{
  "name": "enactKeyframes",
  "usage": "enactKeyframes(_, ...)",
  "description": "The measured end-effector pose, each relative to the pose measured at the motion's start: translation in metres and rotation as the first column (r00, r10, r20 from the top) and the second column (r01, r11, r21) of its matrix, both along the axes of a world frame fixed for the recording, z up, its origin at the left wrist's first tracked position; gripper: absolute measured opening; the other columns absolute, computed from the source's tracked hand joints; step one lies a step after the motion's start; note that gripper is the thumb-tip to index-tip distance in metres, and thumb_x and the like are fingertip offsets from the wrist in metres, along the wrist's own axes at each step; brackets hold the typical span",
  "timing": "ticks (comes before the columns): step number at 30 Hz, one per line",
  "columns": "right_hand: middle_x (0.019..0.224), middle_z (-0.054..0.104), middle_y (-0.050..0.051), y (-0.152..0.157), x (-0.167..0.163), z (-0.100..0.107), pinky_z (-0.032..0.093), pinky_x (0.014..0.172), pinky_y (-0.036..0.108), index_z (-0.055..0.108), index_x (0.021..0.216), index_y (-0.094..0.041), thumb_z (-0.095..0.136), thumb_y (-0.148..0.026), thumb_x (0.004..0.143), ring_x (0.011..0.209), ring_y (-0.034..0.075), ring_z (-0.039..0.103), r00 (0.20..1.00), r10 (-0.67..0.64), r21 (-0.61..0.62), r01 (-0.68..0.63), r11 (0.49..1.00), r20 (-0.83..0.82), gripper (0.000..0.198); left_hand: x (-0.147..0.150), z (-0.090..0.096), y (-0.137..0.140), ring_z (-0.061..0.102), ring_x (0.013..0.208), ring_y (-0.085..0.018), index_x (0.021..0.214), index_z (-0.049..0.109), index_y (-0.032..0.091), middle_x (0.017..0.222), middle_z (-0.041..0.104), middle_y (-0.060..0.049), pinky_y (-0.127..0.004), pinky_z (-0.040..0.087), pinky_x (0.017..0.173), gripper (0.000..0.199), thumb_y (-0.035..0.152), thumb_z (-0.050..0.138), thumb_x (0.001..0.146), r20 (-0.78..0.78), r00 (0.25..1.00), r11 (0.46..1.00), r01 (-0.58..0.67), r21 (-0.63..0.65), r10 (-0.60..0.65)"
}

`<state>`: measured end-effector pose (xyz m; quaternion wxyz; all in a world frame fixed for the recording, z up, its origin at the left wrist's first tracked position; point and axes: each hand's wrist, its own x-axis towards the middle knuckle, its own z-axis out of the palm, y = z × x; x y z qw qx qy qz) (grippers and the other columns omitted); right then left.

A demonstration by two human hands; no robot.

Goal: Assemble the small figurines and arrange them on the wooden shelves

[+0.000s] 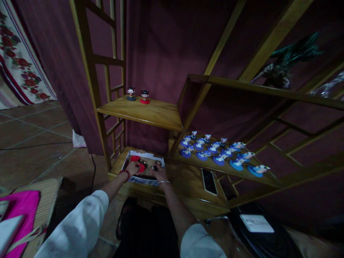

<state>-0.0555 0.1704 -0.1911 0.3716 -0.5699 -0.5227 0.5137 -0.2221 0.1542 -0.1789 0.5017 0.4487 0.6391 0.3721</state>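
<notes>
Low on the wooden shelf unit sits an open white cardboard box (148, 154) with small figurines and round red bases inside. My left hand (132, 167), with a red bead bracelet, reaches into its left side. The fingers are closed on a dark-haired figurine with a red base (141, 168). Another red base (135, 158) lies just behind that hand. On the box's right side my right hand (159, 173), wearing a pale bracelet, pinches a small dark figurine (154, 167), partly hidden by the fingers. One more figurine (158, 163) lies behind it.
Two figurines, one on a dark base (131, 94) and one on a red base (144, 97), stand on the shelf above. Several blue-based figurines (218, 157) fill the right shelf. A phone (209, 181) lies right of the box. A woven stool (51, 193) is at left.
</notes>
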Motion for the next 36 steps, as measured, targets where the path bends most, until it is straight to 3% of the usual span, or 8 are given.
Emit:
enactKeyframes(4,0.070,0.060,-0.002,-0.006,-0.005,0.001,0.048,0.059,0.025,0.054,0.084,-0.019,0.061,-0.027,0.052,0.062,0.013,0.059,0.978,-0.035,-0.043,0.027,0.999,-0.208,0.033,0.004,0.010,-0.009,0.052,0.042,-0.010,0.075,0.060,0.015,0.048,0.055,0.002,-0.018,0.039,0.042,0.013,0.007,0.053,0.068,-0.006,1.000,1.000,-0.017,0.010,0.017)
enactKeyframes(9,0.069,0.060,-0.002,-0.019,-0.010,0.017,0.047,0.058,0.024,0.055,0.082,-0.018,0.063,-0.030,0.050,0.060,0.012,0.058,0.959,-0.046,-0.040,0.037,0.999,-0.281,0.036,0.011,0.018,-0.018,0.052,0.045,-0.010,0.078,0.062,0.014,0.048,0.056,0.002,-0.017,0.038,0.043,0.011,0.012,0.057,0.068,0.016,0.999,0.998,-0.052,0.024,0.051)
enactKeyframes(22,0.073,0.059,-0.001,-0.045,-0.009,0.064,0.045,0.057,0.023,0.056,0.088,-0.018,0.059,-0.032,0.057,0.065,0.013,0.057,0.980,0.009,0.118,0.015,0.993,-0.199,0.034,0.027,0.055,-0.054,0.057,0.053,-0.009,0.083,0.053,0.013,0.067,0.061,-0.001,-0.017,0.039,0.043,0.010,0.018,0.051,0.075,0.299,0.949,0.985,-0.140,0.104,0.103)
enactKeyframes(24,0.074,0.059,-0.001,-0.048,-0.009,0.071,0.046,0.058,0.023,0.055,0.090,-0.018,0.058,-0.033,0.058,0.066,0.013,0.057,0.981,0.036,0.150,-0.007,0.989,-0.192,0.035,0.027,0.059,-0.060,0.058,0.052,-0.010,0.078,0.051,0.014,0.067,0.060,-0.001,-0.017,0.037,0.042,0.006,0.019,0.050,0.075,0.404,0.907,0.979,-0.174,0.109,0.116)
enactKeyframes(28,0.075,0.058,-0.001,-0.056,-0.008,0.087,0.047,0.059,0.024,0.054,0.090,-0.019,0.057,-0.034,0.060,0.066,0.013,0.057,0.981,0.088,0.205,-0.052,0.977,-0.170,0.034,0.028,0.066,-0.071,0.059,0.052,-0.011,0.074,0.049,0.015,0.064,0.059,0.000,-0.016,0.034,0.040,0.007,0.018,0.055,0.072,0.648,0.752,0.972,-0.221,0.081,0.117)
enactKeyframes(33,0.074,0.058,-0.002,-0.068,-0.005,0.111,0.047,0.063,0.024,0.053,0.091,-0.019,0.056,-0.031,0.064,0.063,0.011,0.054,0.979,0.171,0.311,-0.130,0.941,-0.108,0.029,0.030,0.082,-0.090,0.059,0.057,-0.009,0.079,0.051,0.015,0.067,0.060,0.000,-0.015,0.038,0.044,0.013,0.018,0.060,0.069,0.768,0.637,0.969,-0.224,0.107,0.062)
enactKeyframes(36,0.080,0.059,-0.001,-0.077,-0.003,0.129,0.045,0.071,0.025,0.053,0.094,-0.019,0.055,-0.028,0.067,0.072,0.012,0.055,0.976,0.215,0.406,-0.185,0.895,-0.031,0.028,0.031,0.094,-0.102,0.059,0.060,-0.009,0.084,0.052,0.015,0.071,0.061,-0.001,-0.015,0.041,0.049,0.016,0.017,0.061,0.070,0.816,0.576,0.963,-0.242,0.118,0.045)
